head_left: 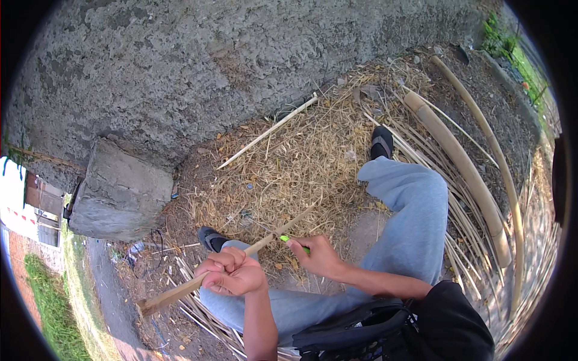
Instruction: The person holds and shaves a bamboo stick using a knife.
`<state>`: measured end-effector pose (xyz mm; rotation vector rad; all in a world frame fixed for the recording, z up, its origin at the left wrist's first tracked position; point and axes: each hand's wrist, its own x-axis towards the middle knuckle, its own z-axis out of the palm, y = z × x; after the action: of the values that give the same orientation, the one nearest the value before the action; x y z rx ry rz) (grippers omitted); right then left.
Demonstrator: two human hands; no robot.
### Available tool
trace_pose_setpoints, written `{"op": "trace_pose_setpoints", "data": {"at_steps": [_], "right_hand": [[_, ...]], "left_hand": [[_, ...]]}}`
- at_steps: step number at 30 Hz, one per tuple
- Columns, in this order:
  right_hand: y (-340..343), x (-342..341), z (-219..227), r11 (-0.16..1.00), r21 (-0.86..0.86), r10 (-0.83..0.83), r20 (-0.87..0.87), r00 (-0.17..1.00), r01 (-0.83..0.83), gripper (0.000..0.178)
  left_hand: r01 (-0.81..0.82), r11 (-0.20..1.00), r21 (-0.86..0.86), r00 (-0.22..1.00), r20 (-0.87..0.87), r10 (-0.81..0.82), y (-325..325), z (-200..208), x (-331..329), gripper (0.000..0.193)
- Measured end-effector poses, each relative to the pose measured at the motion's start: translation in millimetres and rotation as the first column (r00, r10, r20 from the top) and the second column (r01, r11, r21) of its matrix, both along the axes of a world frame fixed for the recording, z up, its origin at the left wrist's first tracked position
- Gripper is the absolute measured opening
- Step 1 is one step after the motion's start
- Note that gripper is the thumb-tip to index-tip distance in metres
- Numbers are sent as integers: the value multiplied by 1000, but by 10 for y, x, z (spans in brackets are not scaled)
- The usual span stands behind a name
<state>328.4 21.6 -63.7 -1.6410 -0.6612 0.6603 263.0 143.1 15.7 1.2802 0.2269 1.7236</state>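
Observation:
My left hand (233, 274) is closed around a flat bamboo strip (171, 295). The strip slants from its wide end at the lower left up to a narrow tip beyond my hands. In my right hand (318, 257) is a knife with a bright green handle (285, 238), gripped close to the strip's upper part. Its thin blade points up and left across the strip, though its edge is too small to make out. Pale shavings (271, 186) cover the ground under the strip, between my feet.
A rough grey wall (241, 54) rises ahead, with a concrete block (123, 192) at left. One pale stick (268, 131) lies near the wall. To my right are a thick bamboo pole (460, 162), a thinner curved pole (490, 132) and several long split strips.

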Motion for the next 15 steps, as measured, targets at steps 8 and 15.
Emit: {"op": "trace_pose_setpoints", "data": {"at_steps": [8,15], "right_hand": [[57,145,-464,991,-133,-12,16,1000,15,29],[44,385,-1209,968,-233,-117,-76,990,97,27]], "left_hand": [[12,1000,13,1000,9,-12,84,-14,-29,42],[11,1000,3,1000,10,-11,105,-15,-2,43]]}}
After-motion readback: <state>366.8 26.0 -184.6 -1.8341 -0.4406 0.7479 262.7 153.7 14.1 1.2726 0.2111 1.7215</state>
